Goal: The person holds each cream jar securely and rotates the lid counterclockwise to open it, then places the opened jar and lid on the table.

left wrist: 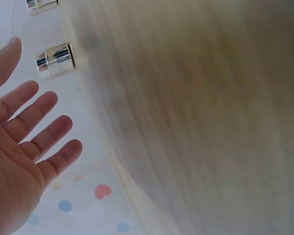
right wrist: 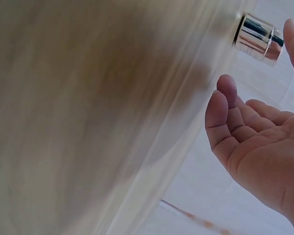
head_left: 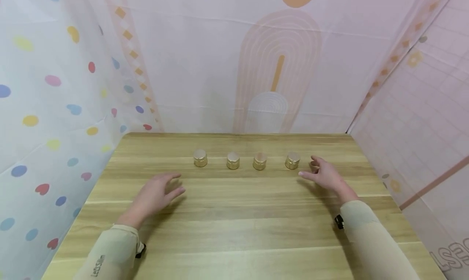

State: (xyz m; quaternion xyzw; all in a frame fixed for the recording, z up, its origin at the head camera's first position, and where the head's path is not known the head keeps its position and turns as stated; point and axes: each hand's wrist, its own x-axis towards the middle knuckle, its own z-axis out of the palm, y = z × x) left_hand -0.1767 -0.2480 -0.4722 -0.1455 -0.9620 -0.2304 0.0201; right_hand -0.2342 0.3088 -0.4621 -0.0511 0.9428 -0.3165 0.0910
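Observation:
Several small shiny gold jars with lids stand upright in a row toward the back of the wooden table. The leftmost gold jar (head_left: 200,158) is nearest to my left hand (head_left: 155,193), which hovers in front and to the left of it, fingers spread and holding nothing. Close beside the rightmost gold jar (head_left: 292,160) is my right hand (head_left: 324,175), its thumb and fingers apart, with no contact visible. Two middle jars, the left one (head_left: 233,160) and the right one (head_left: 259,161), stand between. In the right wrist view, the thumb is near the mirror-like jar (right wrist: 258,38).
The wooden table (head_left: 227,227) ends at a white patterned cloth (head_left: 198,68) behind the jars. A dotted cloth (head_left: 33,149) hangs on the left and a pale cloth (head_left: 414,129) on the right. Each wrist wears a dark strap.

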